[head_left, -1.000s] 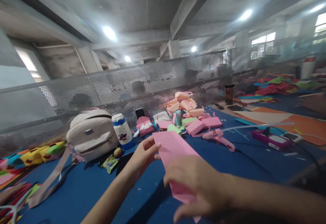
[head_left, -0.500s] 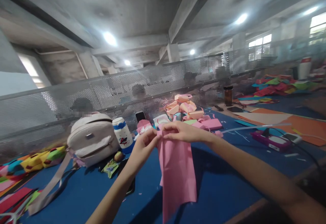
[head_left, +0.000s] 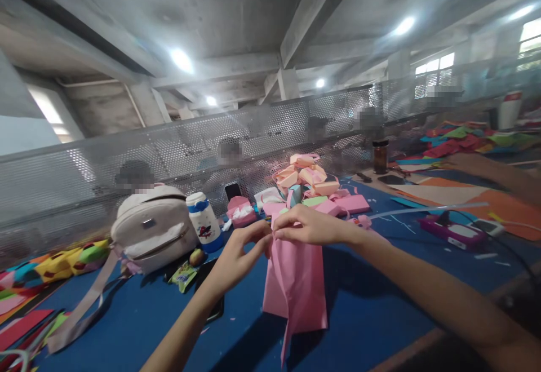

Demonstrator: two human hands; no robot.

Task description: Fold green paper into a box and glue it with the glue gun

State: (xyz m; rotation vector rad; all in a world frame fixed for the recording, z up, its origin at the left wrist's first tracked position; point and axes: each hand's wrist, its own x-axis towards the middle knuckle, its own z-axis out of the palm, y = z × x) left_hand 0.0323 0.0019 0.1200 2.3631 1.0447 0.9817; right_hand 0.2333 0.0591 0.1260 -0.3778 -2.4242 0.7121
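Both my hands hold a pink paper sheet (head_left: 296, 284) up over the blue table (head_left: 363, 315). My left hand (head_left: 240, 259) pinches the sheet's top edge from the left. My right hand (head_left: 310, 224) pinches the same top edge from the right, fingers curled over it. The sheet hangs down from my fingers, creased lengthwise, with its lower corner pointing at the table. Behind my hands lies a pile of folded pink and peach paper boxes (head_left: 310, 183).
A beige backpack (head_left: 150, 228), a white and blue bottle (head_left: 204, 221), a snack packet (head_left: 182, 274) and a phone (head_left: 233, 190) lie at the left and middle. A pink glue gun (head_left: 364, 221), magenta device (head_left: 448, 232) and orange sheets (head_left: 477, 198) lie right. A perforated metal screen (head_left: 76, 180) backs the table, people behind it. Another person's arm (head_left: 490, 170) reaches in at right.
The flat pink sheet was lifted off the table. My right hand went from its near end to its top edge beside my left hand. The sheet now hangs creased and narrower.
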